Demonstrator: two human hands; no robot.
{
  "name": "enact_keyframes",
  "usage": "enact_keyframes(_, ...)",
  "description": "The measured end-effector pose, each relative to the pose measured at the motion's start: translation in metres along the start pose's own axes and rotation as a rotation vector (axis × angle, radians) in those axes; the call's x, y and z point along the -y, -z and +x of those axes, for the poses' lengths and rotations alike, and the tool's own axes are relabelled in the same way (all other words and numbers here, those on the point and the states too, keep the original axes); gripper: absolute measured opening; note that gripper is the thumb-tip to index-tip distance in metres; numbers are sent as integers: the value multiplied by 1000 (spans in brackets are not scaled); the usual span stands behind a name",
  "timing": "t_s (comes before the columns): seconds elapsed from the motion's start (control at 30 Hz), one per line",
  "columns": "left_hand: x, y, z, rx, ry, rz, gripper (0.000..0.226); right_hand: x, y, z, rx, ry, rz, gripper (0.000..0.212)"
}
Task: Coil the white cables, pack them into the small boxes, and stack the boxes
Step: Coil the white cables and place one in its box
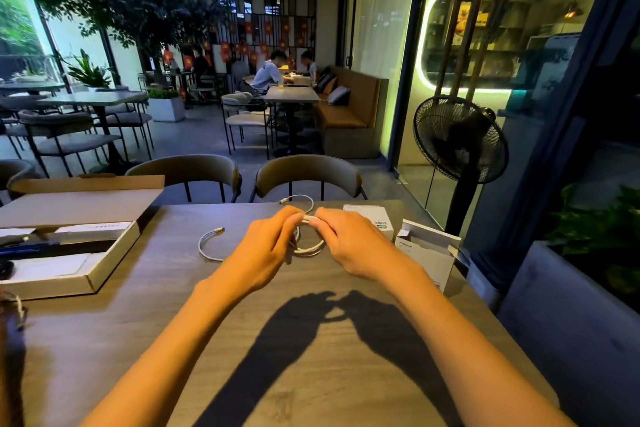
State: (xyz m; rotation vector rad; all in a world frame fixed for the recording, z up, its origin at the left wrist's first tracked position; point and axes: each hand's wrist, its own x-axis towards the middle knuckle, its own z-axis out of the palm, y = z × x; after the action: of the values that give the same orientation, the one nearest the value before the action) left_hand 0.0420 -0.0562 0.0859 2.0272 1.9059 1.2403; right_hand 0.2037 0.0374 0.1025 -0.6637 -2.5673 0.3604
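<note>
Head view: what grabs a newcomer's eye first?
Both hands, left hand and right hand, meet mid-table pinching a coiled white cable. A second loose cable lies to their left, near a big open cardboard box; small white boxes stand at the right edge.

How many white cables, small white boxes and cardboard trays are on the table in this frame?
White cables: 3, namely the coil held in both hands, a loose cable to its left, and a cable behind the hands
Small white boxes: 2, one closed box, one open box
Cardboard trays: 1
Total: 6
</note>
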Motion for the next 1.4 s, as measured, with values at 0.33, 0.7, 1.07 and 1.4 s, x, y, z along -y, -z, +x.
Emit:
enact_keyframes(0.33, -26, -7, 6, -316, -134, -174, 22, 19, 13, -10, -233, -81, 651, 30)
enact_keyframes(0.7, 2, -23, 5, -215, 56, 54, 28, 16, 7, -3, -18, -101, 166, 24)
enact_keyframes(1.07, -11, -5, 11, -238, -8, -91, 22, 5, 5, -3, -230, -129, 469, 33)
enact_keyframes(1.4, -22, -13, 12, -205, 439, -739, 37, 6, -13, -5, -187, -260, 305, 17)
